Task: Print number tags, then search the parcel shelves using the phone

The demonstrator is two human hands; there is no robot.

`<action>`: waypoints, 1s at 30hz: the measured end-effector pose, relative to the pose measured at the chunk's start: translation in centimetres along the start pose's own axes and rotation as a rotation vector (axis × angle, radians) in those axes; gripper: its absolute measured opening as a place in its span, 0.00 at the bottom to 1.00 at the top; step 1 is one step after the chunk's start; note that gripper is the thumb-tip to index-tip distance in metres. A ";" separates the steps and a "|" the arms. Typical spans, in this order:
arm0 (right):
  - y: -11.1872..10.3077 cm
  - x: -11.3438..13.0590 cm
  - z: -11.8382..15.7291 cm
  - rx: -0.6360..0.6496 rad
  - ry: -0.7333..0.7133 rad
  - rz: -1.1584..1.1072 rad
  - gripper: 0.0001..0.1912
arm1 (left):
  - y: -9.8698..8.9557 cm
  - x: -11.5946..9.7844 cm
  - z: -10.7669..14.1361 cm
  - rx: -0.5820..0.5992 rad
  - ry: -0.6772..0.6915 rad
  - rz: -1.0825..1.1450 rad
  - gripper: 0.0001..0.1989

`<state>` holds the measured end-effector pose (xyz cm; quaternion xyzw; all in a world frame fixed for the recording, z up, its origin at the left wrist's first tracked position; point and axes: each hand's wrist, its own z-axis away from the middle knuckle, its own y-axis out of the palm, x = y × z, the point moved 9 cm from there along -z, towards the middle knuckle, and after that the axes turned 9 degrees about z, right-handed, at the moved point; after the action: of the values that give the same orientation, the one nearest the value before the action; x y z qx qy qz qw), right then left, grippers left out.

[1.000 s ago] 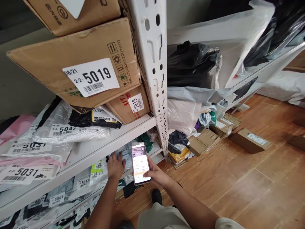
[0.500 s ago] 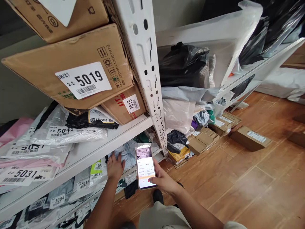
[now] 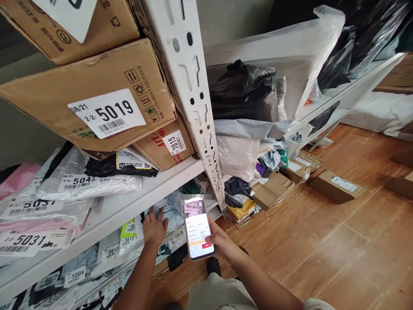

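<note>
Phone [image 3: 193, 228], 1, screen lit: in front of the lower shelf, just beside the left hand, screen facing the person. Displayed: a barcode picture at the top, lines of small text too fine to read, a red button near the bottom.

Right hand [image 3: 227, 246], 1: grip wrapped around the phone's side, thumb over the lower screen by the red button.

Left hand [image 3: 155, 226], 1: grip spread, fingers on a pale blue-grey bag [image 3: 173, 210] on the lower shelf.

Bag marked 5013 [image 3: 129, 242], 1: on the lower shelf, near the left forearm; bag marked 5012 beside it.

Upper shelf [image 3: 127, 202]: carton marked 5019 [image 3: 106, 75], 1, tilted; carton marked 7015 [image 3: 154, 148], 1, partly under it; clear bag marked 5042 [image 3: 129, 184], 1; 2 labels reading 5031.

Post [image 3: 197, 116], 1, white, perforated: at the shelf end.

Carton [image 3: 322, 183], 1, brown, labelled: on the wood-toned floor [image 3: 322, 254], right.
</note>
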<state>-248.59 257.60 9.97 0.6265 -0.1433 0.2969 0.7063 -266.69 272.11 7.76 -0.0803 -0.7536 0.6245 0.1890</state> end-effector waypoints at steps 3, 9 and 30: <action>-0.9 -0.2 -0.1 -0.122 0.007 -0.020 0.30 | -0.1 -0.1 0.0 0.000 0.000 0.003 0.23; -2.0 -0.5 -1.0 -0.258 -0.037 0.006 0.22 | -0.1 -0.1 0.0 -0.025 0.000 0.019 0.21; -1.2 -0.1 -0.1 -0.151 0.052 -0.016 0.26 | -2.0 -3.5 -4.6 0.044 -0.022 0.209 0.22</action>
<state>-247.94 257.67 8.94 0.5648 -0.1421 0.2958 0.7572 -261.53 274.62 9.76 -0.1475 -0.7291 0.6581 0.1165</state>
